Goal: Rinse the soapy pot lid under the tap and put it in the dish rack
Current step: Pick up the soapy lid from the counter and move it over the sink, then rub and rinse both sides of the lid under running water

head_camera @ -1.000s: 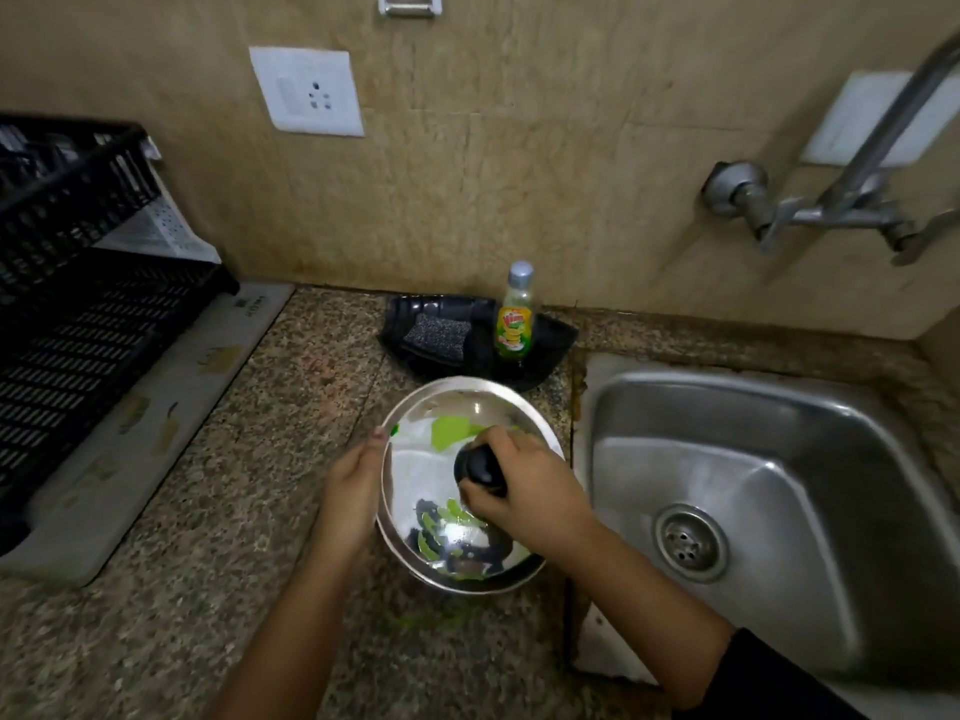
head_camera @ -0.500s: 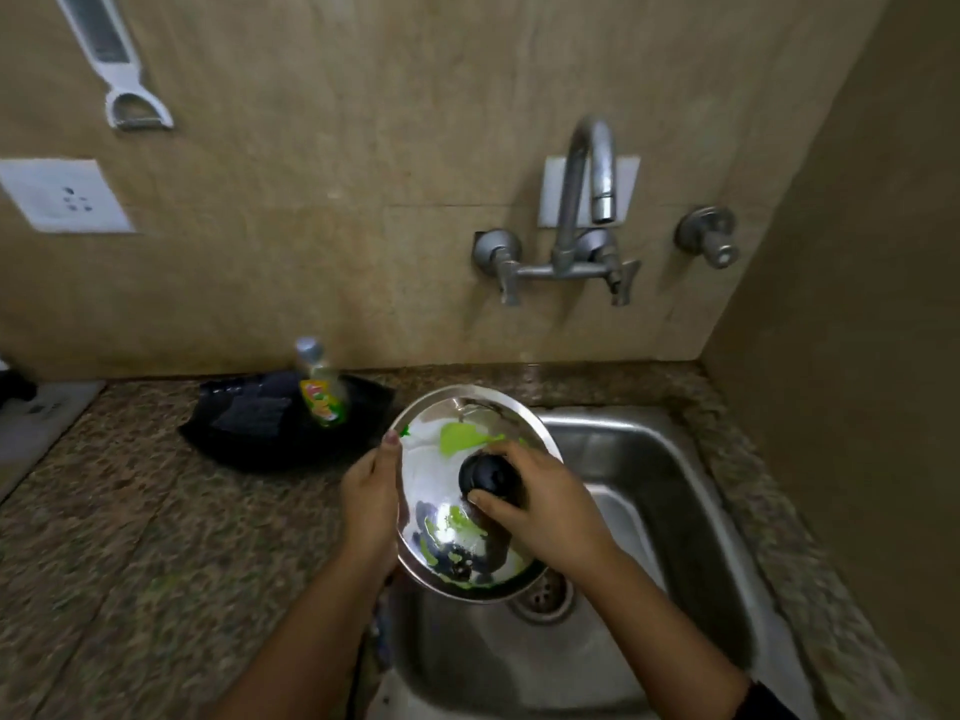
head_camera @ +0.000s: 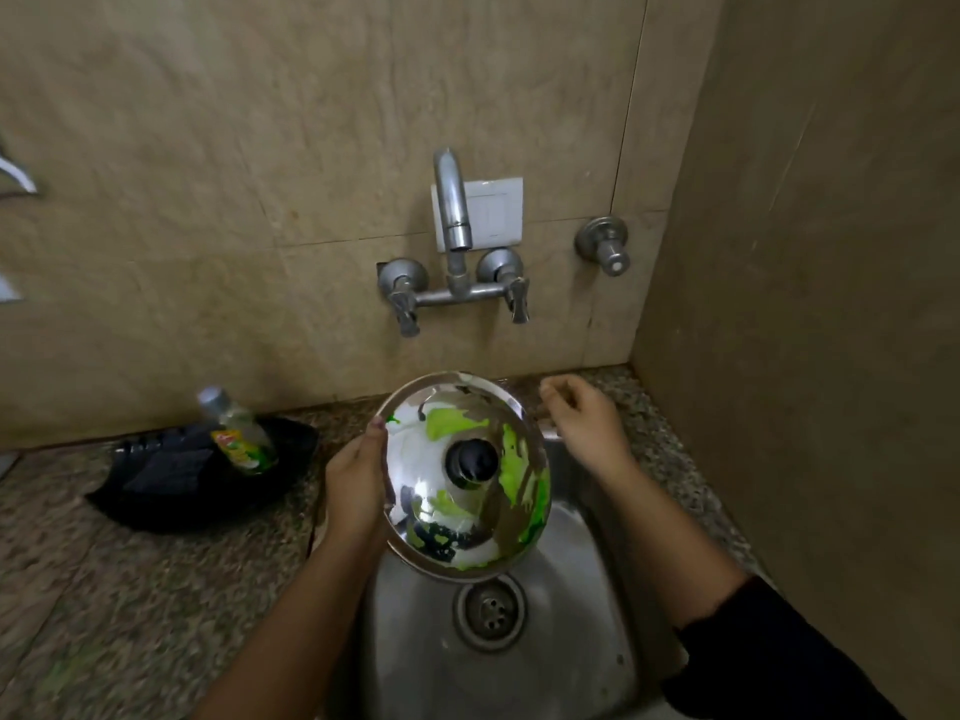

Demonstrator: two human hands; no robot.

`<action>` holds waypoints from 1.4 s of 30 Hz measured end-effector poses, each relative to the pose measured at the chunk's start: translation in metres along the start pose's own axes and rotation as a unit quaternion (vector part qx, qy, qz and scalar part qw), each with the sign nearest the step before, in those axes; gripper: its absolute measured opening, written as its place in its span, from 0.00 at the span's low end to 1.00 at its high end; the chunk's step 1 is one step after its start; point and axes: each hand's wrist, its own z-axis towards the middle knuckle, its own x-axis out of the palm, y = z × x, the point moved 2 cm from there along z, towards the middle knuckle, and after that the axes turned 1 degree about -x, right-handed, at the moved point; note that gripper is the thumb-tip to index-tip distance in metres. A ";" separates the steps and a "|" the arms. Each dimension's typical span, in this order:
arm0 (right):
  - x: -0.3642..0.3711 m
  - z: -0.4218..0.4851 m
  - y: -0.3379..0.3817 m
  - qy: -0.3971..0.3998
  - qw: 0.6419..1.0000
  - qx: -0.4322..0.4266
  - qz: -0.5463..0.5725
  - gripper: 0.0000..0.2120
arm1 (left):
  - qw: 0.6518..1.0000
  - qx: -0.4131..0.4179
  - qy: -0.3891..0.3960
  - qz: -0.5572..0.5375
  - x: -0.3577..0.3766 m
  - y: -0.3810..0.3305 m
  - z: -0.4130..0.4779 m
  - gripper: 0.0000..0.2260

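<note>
A shiny steel pot lid (head_camera: 470,532) with a black knob (head_camera: 471,458) and green soap smears hangs tilted over the steel sink (head_camera: 545,662). My left hand (head_camera: 353,485) grips the lid by its left rim. My right hand (head_camera: 587,423) is off the lid, to its upper right, fingers loosely curled with nothing in them. The wall tap (head_camera: 453,210) stands above the lid with its spout pointing down; no water runs from it. The dish rack is out of view.
A black tray (head_camera: 156,491) on the granite counter (head_camera: 130,589) left of the sink holds a green dish-soap bottle (head_camera: 240,433). Two tap handles (head_camera: 511,298) and a separate valve (head_camera: 605,244) sit on the tiled wall. A side wall closes in on the right.
My right hand let go of the knob and rose toward the tap side. The lid moved from the counter to over the sink, held now by the left hand alone.
</note>
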 end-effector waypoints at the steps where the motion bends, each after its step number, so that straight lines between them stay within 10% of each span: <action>1: -0.001 0.011 0.005 -0.012 1.000 0.003 0.000 0.09 | 1.000 -0.001 0.003 -0.002 0.001 -0.001 0.002 0.16; 7: 0.010 0.081 0.072 -0.047 0.999 -0.011 -0.002 0.24 | 0.999 -0.002 0.032 -0.042 0.014 -0.016 0.017 0.14; 32: 0.031 0.079 0.069 -0.059 0.993 0.048 0.091 0.22 | 0.982 -0.002 0.154 -0.105 0.015 0.002 0.041 0.12; 36: 0.045 0.039 0.035 -0.021 0.998 -0.015 -0.049 0.25 | 0.983 -0.012 0.151 -0.107 0.012 0.006 0.043 0.12; 42: 0.066 0.020 0.035 0.215 0.838 -0.365 -0.343 0.25 | 0.980 -0.015 0.163 -0.112 0.013 0.012 0.048 0.14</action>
